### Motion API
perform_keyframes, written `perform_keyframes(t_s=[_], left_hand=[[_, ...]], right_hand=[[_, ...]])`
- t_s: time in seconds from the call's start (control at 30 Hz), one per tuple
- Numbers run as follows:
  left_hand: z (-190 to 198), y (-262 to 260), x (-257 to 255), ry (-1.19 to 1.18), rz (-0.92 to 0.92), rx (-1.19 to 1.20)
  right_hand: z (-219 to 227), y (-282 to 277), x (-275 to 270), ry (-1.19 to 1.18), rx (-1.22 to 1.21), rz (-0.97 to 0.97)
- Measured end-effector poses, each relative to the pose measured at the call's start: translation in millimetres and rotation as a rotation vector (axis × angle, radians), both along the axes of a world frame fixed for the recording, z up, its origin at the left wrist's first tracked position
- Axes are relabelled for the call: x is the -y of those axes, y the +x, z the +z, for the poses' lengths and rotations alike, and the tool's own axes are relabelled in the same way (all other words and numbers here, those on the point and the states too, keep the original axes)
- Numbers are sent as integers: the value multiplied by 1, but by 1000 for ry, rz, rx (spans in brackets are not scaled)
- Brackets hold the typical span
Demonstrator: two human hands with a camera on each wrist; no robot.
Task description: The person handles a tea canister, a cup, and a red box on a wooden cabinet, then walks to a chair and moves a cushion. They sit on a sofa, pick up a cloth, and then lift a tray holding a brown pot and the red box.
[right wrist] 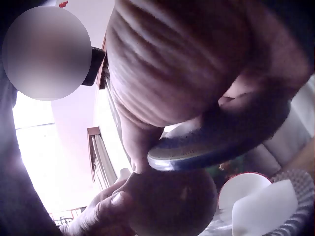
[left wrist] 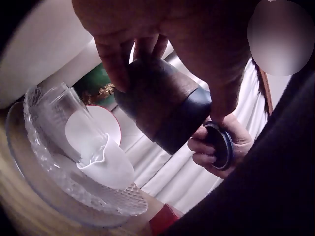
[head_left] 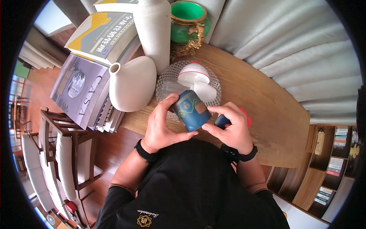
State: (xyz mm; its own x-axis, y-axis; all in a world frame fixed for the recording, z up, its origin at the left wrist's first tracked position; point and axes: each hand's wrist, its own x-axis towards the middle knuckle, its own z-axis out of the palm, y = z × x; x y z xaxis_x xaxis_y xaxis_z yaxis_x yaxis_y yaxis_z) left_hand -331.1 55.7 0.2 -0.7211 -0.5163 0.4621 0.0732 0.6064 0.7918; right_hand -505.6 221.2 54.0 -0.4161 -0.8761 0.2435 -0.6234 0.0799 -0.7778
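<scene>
My left hand grips a blue tea canister with a green and gold emblem, fingers on its far side and thumb along the near end. The canister is tilted in front of my chest. Its blue lid is in my right hand, held by the curled fingers close beside the canister. In the head view the right thumb and index fingertips reach the canister's edge. Behind them a cut-glass dish carries a white bowl with a red rim, a white pouring cup and a clear glass vessel.
Two white vases, one round and one tall, stand left of the dish. Stacked books fill the table's left end. A green and gold pot stands behind. A red object lies past my right hand on the wooden table.
</scene>
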Motion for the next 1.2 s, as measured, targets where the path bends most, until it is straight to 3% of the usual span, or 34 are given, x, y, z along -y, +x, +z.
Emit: perform_keyframes(t_s=[0.57,1.2], left_hand=[[-29,2,8,348,-225,-72],[-42,-4,9,467,-339,-194]], right_hand=[[3,9,8,-5,-83,-16],[-6,13,13,86,-130,-36]])
